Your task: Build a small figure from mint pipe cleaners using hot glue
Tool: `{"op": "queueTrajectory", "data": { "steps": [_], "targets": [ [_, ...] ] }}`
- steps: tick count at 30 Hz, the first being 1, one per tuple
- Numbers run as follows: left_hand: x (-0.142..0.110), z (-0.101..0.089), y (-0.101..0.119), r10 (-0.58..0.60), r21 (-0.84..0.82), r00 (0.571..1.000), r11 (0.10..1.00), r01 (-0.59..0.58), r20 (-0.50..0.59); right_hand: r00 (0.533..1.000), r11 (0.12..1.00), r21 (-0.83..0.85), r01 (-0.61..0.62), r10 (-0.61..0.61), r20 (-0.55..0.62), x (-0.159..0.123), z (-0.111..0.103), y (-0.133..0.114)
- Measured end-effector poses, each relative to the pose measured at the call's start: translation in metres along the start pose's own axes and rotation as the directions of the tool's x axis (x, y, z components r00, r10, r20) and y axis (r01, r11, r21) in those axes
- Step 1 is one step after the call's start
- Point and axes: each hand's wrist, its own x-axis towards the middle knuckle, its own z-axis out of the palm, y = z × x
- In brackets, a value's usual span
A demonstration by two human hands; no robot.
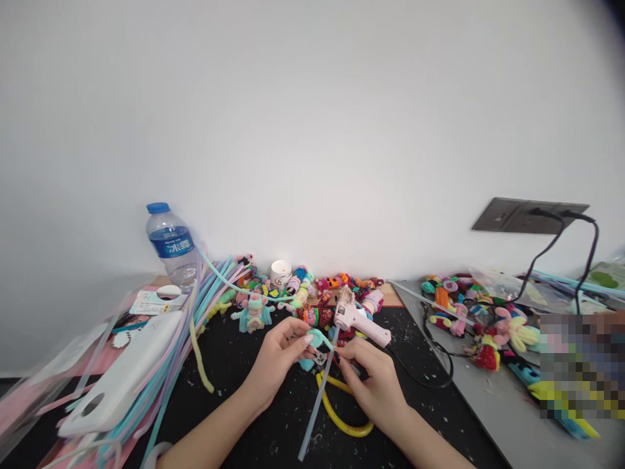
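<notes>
My left hand pinches a mint-green fuzzy pipe cleaner, which is curled at that end. The fingertips of my right hand close on its other end, so the strip arches between both hands. Just beyond my fingers lies a pale pink hot glue gun. From it a long translucent glue stick slants toward me, passing between my hands. Beneath, on the black mat, rests a looped yellow pipe cleaner. A small light-blue fuzzy piece sits partly hidden by my left fingers.
Left are a bundle of pastel pipe cleaners, a white board with a handle hole and a water bottle. A paper cup and a fuzzy doll stand behind. Black cables hang right, near fuzzy figures.
</notes>
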Motion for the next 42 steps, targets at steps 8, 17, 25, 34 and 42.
{"op": "queueTrajectory", "data": {
  "steps": [8, 17, 25, 34, 42],
  "targets": [
    [-0.002, 0.0007, -0.0005, -0.017, -0.033, 0.999, 0.999, 0.018, 0.031, 1.0, 1.0, 0.016, 0.015, -0.015, 0.019, 0.0019, 0.0, -0.0037],
    [-0.0034, 0.0018, -0.0017, -0.026, -0.072, 0.996, 0.997, 0.032, 0.087, 0.999, 0.998, 0.048, 0.032, -0.033, 0.013, -0.0002, 0.0025, -0.0011],
    [-0.0046, 0.0038, -0.0028, -0.039, -0.112, 0.993, 0.992, 0.051, 0.108, 0.999, 0.998, 0.062, 0.023, -0.025, 0.024, -0.0001, 0.0038, -0.0006],
    [-0.0039, 0.0051, -0.0023, -0.064, -0.015, 0.993, 0.998, 0.065, 0.096, 0.998, 0.997, 0.064, 0.05, -0.052, 0.032, -0.0002, 0.0023, -0.0019],
    [-0.0024, 0.0035, -0.0037, -0.02, 0.093, 0.993, 0.996, 0.01, 0.113, 1.0, 0.997, 0.07, 0.028, -0.029, 0.006, 0.0, 0.0021, -0.0029]
  ]
}}
